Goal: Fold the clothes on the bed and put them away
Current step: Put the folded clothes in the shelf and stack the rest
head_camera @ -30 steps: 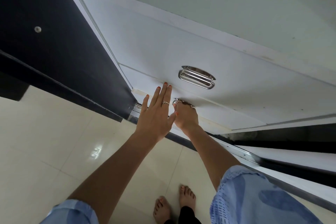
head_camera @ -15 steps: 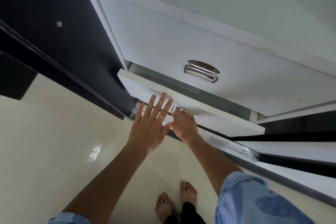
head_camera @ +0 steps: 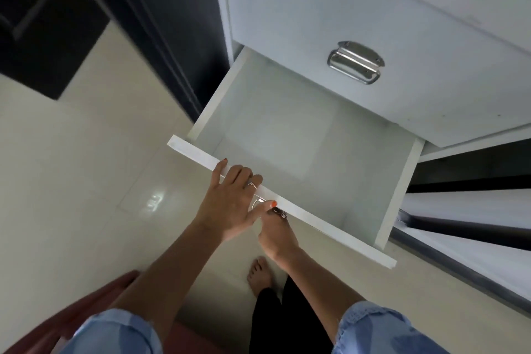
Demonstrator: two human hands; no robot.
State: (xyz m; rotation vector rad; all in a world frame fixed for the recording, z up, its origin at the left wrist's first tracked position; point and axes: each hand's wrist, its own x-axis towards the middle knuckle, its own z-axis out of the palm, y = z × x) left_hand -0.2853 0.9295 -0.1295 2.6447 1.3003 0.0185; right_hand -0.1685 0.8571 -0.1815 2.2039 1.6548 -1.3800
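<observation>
Putting-away step: lower drawer (head_camera: 298, 152) pulled out and bare inside, left hand (head_camera: 230, 204) curled over its front edge, right hand (head_camera: 275, 236) gripping the handle below. No clothes in view, probably back on the bed, so next up is fetching a folded pile

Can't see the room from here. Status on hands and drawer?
Left hand grips drawer front edge, fingers curled over. Right hand on its handle below. Drawer open, nothing visible inside. No clothes in view.

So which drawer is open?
The lower drawer, pulled out with its inside showing, both hands at its front edge. The upper drawer, with the shiny metal handle, is closed.
</observation>
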